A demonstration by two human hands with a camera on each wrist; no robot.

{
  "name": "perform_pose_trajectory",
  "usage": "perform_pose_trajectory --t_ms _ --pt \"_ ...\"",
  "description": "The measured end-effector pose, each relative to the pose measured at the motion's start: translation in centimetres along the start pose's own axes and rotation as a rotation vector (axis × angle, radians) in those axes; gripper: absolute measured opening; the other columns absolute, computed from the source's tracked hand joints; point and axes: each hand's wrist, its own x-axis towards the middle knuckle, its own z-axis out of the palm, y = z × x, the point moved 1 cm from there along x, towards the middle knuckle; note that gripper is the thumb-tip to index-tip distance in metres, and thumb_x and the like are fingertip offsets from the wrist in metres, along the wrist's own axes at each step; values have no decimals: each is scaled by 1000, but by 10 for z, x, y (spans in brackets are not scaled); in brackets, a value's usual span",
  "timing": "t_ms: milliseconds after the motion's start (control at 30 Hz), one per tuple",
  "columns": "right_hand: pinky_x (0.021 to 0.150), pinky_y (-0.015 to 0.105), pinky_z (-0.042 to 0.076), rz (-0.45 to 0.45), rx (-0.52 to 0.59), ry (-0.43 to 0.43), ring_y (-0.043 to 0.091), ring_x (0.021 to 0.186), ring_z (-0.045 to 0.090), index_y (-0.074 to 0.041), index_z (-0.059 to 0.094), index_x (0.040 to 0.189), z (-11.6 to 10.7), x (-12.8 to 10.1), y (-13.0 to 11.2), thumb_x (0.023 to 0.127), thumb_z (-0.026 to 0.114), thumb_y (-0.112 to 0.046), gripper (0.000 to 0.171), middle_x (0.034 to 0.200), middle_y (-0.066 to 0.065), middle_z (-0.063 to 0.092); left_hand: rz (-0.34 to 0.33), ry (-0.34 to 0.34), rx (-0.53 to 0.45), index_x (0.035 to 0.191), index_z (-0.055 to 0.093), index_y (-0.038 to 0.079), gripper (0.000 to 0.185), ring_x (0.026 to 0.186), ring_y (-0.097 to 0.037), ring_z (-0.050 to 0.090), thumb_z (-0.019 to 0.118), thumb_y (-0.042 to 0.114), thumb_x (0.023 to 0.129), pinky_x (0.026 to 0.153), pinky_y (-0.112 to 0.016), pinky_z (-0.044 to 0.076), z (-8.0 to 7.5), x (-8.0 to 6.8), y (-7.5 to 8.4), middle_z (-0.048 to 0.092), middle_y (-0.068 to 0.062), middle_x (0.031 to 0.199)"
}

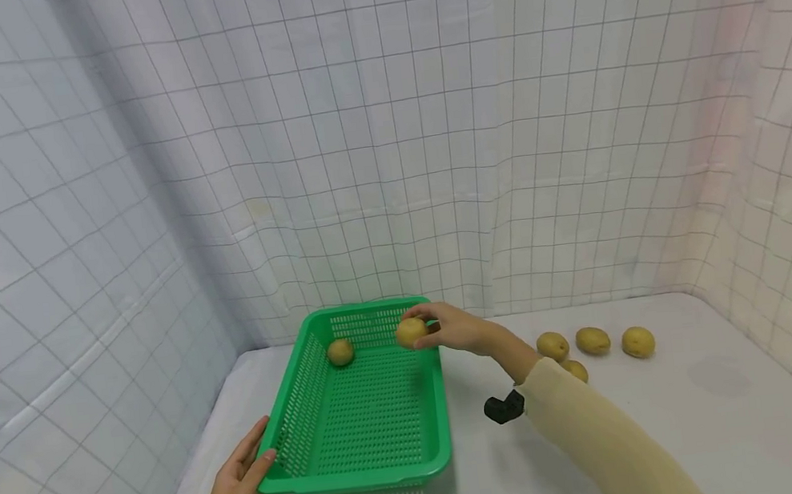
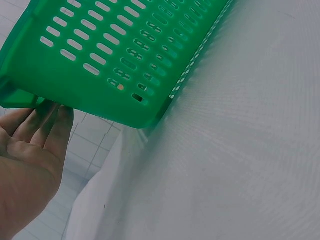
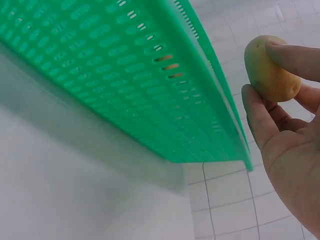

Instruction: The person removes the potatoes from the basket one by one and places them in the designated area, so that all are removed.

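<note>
A green plastic basket [image 1: 362, 479] with slotted walls stands on the white table. My left hand [image 1: 234, 483] grips its near left corner, thumb over the rim; in the left wrist view the fingers [image 2: 60, 127] reach under that rim. Over the far right part of the basket, my right hand [image 1: 451, 326] holds a potato [image 1: 412, 332] between thumb and fingers. The right wrist view shows this yellowish potato [image 3: 271, 70] above the level of the rim. Another potato [image 1: 340, 353] lies inside the basket near its far left corner.
Several potatoes lie on the table to the right, among them a potato [image 1: 593, 341] and a rightmost one [image 1: 639, 342]. A black object [image 1: 505, 407] shows beside the right sleeve [image 1: 589, 428]. White gridded cloth [image 1: 387, 159] hangs behind and at both sides.
</note>
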Motion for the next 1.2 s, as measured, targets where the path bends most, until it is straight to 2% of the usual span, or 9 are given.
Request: perform_pose_trajectory --t_ms 133,300,533,700,933,1200 --pt "95 38 53 7 17 13 26 113 58 -2 55 143 -4 -6 5 98 72 -7 48 130 10 58 21 -2 -14 163 7 -5 73 124 14 45 53 16 111 102 -16 44 -1 1 -1 3 -26 168" --pt "101 43 50 47 29 45 25 120 59 -6 55 143 -7 -15 7 98 74 -11 50 132 8 59 36 -13 -17 163 6 -7 72 125 14 45 51 14 112 102 -16 45 -2 0 -1 -1 -28 167" --pt "110 53 42 111 31 101 27 130 52 -12 56 145 -15 -31 14 97 75 -17 51 136 5 58 43 -29 -29 162 5 -8 71 125 13 45 50 13 112 102 -17 45 -1 1 -2 -2 -29 167" --pt "109 52 43 104 44 110 30 128 53 -8 54 146 -19 -36 19 98 73 -13 52 134 9 58 32 -29 -23 162 4 -8 72 124 15 44 50 15 112 102 -16 44 -1 1 -3 -2 -28 167" --pt "105 46 48 92 39 128 30 128 53 -1 51 149 -25 -42 30 98 72 -7 55 134 11 57 31 -23 -23 162 4 -7 71 124 14 45 50 15 112 101 -15 44 -1 0 -1 -1 -30 167" --pt "111 54 41 107 -37 158 36 134 49 -2 50 149 -38 -59 36 100 71 -12 55 138 11 56 13 -24 -18 163 4 -7 72 123 16 44 50 16 112 101 -14 44 -2 2 -1 -1 -28 167"
